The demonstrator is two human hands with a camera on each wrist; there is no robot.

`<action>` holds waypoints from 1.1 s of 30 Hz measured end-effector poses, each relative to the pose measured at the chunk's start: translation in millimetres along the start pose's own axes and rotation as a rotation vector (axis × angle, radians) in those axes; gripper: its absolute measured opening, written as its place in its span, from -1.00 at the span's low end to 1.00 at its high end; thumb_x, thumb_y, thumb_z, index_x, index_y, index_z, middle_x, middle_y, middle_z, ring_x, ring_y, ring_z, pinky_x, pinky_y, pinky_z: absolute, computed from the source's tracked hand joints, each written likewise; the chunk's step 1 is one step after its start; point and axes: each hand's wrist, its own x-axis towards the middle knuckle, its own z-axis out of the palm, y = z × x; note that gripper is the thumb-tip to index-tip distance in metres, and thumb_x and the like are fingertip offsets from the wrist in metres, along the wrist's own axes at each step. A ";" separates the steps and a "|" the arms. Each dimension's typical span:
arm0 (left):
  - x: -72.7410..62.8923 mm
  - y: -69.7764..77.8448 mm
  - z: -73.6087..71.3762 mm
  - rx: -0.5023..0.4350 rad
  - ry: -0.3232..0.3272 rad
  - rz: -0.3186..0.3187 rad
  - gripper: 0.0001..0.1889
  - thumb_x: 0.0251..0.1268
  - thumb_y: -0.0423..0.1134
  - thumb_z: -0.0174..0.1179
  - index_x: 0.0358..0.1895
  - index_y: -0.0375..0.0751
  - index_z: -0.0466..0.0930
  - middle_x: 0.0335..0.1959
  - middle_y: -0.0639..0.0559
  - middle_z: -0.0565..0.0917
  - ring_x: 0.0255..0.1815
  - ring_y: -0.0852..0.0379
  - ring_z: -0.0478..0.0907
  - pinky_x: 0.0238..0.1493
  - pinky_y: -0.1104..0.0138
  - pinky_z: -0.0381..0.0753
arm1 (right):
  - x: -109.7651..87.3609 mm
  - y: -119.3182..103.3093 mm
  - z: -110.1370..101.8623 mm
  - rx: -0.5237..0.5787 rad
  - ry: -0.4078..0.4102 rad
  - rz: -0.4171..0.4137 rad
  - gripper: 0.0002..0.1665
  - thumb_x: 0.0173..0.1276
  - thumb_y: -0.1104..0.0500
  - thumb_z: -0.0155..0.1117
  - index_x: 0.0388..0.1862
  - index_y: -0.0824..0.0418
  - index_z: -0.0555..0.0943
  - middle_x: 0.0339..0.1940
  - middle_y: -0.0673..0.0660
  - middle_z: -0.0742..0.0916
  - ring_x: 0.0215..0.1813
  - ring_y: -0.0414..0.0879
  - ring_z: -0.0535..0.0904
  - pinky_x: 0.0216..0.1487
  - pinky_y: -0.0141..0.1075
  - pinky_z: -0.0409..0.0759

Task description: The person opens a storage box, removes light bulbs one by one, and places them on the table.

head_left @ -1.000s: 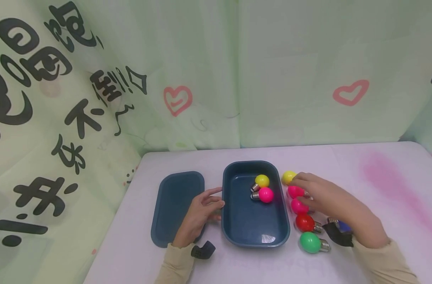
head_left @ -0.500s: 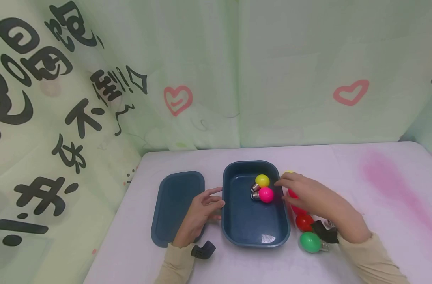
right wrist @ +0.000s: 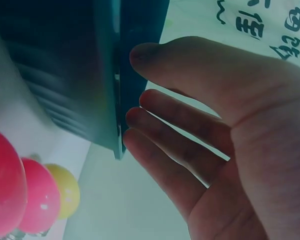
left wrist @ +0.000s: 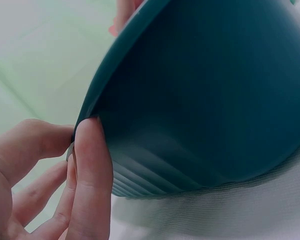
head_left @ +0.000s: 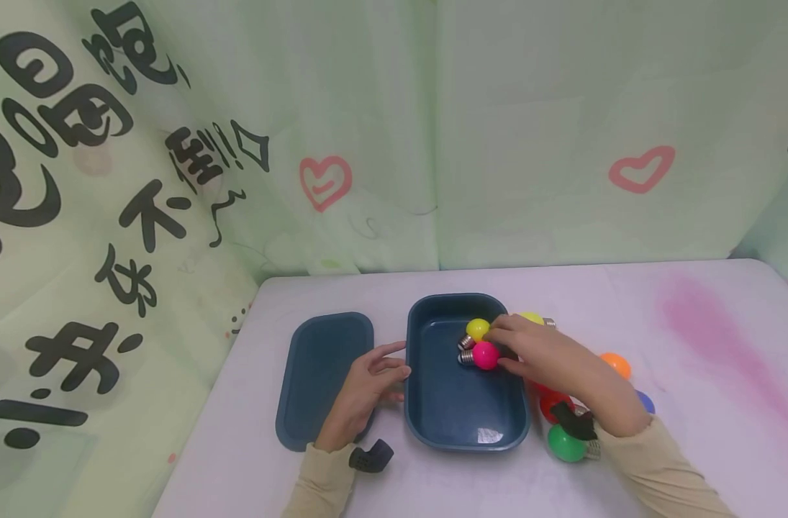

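Note:
A dark blue rectangular tray (head_left: pixel 466 417) stands on the table. Inside it lie a yellow light bulb (head_left: pixel 477 329) and a pink light bulb (head_left: pixel 486 355), side by side. My left hand (head_left: pixel 365 385) touches the tray's left side, its fingertips (left wrist: pixel 89 131) at the rim in the left wrist view. Over the tray's right rim reaches my right hand (head_left: pixel 549 352), fingertips close to the two bulbs. In the right wrist view its thumb and fingers (right wrist: pixel 175 117) are spread apart past the rim, with no bulb between them.
Right of the tray lie more bulbs: yellow (head_left: pixel 532 316), red (head_left: pixel 552 403), green (head_left: pixel 565 444), orange (head_left: pixel 617 364) and blue (head_left: pixel 645 401). Two pink bulbs (right wrist: pixel 40 200) show in the right wrist view. A flat dark blue lid (head_left: pixel 316 374) lies left of the tray.
My right hand has moved left from above the loose bulbs to over the tray, uncovering the orange and blue bulbs. My left hand and the tray have stayed put.

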 end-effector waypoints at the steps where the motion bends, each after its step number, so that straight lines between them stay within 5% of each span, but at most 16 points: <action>1: -0.2 0.1 0.1 0.000 0.001 -0.002 -0.46 0.24 -0.20 0.37 0.31 -0.07 0.51 -0.03 -0.12 0.70 -0.15 0.08 0.66 -0.27 0.29 0.74 | 1.0 -0.4 0.9 -0.002 -0.004 -0.001 -0.51 0.11 0.27 0.54 0.06 0.26 0.65 -0.02 0.14 0.65 0.04 0.04 0.59 -0.07 -0.16 0.73; 16: -0.6 -1.5 -0.2 -0.001 -0.004 0.002 -0.46 0.24 -0.22 0.37 0.31 -0.08 0.51 -0.05 -0.13 0.69 -0.16 0.09 0.65 -0.30 0.31 0.73 | 14.1 -0.5 17.1 -0.039 -0.064 -0.035 -0.50 0.12 0.19 0.56 0.07 0.18 0.67 -0.06 0.09 0.67 -0.03 -0.03 0.60 -0.11 -0.19 0.74; 33: 0.9 -1.4 -0.8 0.003 -0.007 0.007 -0.46 0.25 -0.21 0.36 0.32 -0.08 0.51 -0.02 -0.13 0.69 -0.15 0.08 0.65 -0.30 0.31 0.73 | 20.3 1.7 26.7 -0.048 -0.021 -0.127 -0.55 0.04 0.27 0.60 -0.04 0.25 0.69 -0.14 0.09 0.67 -0.05 -0.02 0.59 -0.09 -0.21 0.72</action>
